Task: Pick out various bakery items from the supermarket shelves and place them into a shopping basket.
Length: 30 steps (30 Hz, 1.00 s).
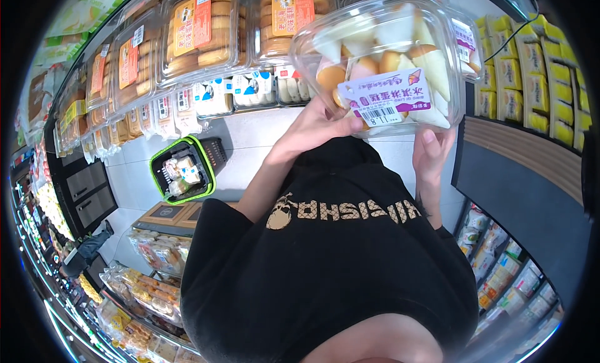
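A clear plastic clamshell box of small cone-shaped cakes (pixel 424 58) is held up in front of me, at the upper right of the view, with a purple and white label on its near side. My left hand (pixel 318 128) grips its lower left corner, the thumb on the front and the fingers partly hidden behind the box. My right hand (pixel 431 147) supports the lower right corner, its thumb up and its other fingers mostly out of sight. Behind the held box, another clear box with a purple label (pixel 465 46) shows in part.
Clear boxes of round cakes (pixel 201 32) are lined up on the display at the upper left. A black basket with a green rim (pixel 212 175) stands on the tiled floor, holding several packages. Yellow packets (pixel 511 100) fill the right shelf. Another person (pixel 89 250) is far left.
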Motion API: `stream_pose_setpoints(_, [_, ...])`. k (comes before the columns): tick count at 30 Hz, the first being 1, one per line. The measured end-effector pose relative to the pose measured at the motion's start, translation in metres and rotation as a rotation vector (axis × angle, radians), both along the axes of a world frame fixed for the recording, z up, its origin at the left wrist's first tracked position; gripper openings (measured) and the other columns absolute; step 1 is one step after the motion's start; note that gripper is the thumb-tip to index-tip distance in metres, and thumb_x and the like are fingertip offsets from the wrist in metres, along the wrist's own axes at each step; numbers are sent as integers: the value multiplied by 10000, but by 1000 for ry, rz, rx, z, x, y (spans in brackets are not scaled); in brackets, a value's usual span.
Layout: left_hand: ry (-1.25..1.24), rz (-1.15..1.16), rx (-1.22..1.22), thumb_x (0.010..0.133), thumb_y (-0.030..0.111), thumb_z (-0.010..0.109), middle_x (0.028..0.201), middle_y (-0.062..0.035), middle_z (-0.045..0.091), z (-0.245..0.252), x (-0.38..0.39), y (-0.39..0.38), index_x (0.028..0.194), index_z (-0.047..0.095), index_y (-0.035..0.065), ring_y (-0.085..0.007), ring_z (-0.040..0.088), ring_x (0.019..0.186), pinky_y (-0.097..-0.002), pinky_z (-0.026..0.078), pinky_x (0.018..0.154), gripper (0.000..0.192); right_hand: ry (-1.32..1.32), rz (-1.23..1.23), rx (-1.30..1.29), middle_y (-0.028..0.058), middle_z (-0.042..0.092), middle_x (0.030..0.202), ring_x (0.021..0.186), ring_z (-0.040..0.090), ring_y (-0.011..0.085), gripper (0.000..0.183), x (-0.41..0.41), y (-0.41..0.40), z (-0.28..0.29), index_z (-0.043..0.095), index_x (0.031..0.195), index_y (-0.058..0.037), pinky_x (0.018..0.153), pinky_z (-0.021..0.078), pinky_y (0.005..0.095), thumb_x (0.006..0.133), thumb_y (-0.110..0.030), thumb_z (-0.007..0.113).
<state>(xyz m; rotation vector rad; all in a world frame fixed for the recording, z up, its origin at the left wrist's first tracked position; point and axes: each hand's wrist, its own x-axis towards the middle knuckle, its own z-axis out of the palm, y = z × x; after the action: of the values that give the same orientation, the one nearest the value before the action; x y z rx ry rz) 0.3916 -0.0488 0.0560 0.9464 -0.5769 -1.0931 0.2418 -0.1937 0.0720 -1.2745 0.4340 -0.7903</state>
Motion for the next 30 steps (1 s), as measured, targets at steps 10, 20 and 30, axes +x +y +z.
stream_pose_setpoints(10, [-537, 253, -73, 578, 172, 764, 1282, -160, 371, 19, 16, 19, 1204, 396, 34, -270, 351, 1200, -374, 312, 972, 740, 218, 184, -293, 147, 334, 1270, 1178, 370, 242, 783, 12, 3, 36, 219, 1296, -57, 971, 335, 363, 671, -72, 690])
stream_pose_setpoints(20, [-1032, 504, -212, 569, 119, 768, 1276, -193, 384, 39, 8, 23, 1052, 480, 66, -352, 407, 1150, -388, 374, 911, 565, 262, 166, -42, 141, 350, 1261, 1173, 385, 241, 771, 14, 19, 42, 219, 1298, -62, 960, 364, 353, 683, -81, 683])
stream_pose_setpoints(30, [-899, 403, -199, 558, 110, 778, 1312, -173, 348, 19, 12, 30, 1198, 379, 95, -289, 383, 1192, -368, 380, 931, 755, 240, 154, 52, 135, 365, 1251, 1169, 400, 239, 759, 18, 18, 41, 219, 1300, -67, 950, 394, 343, 695, -90, 677])
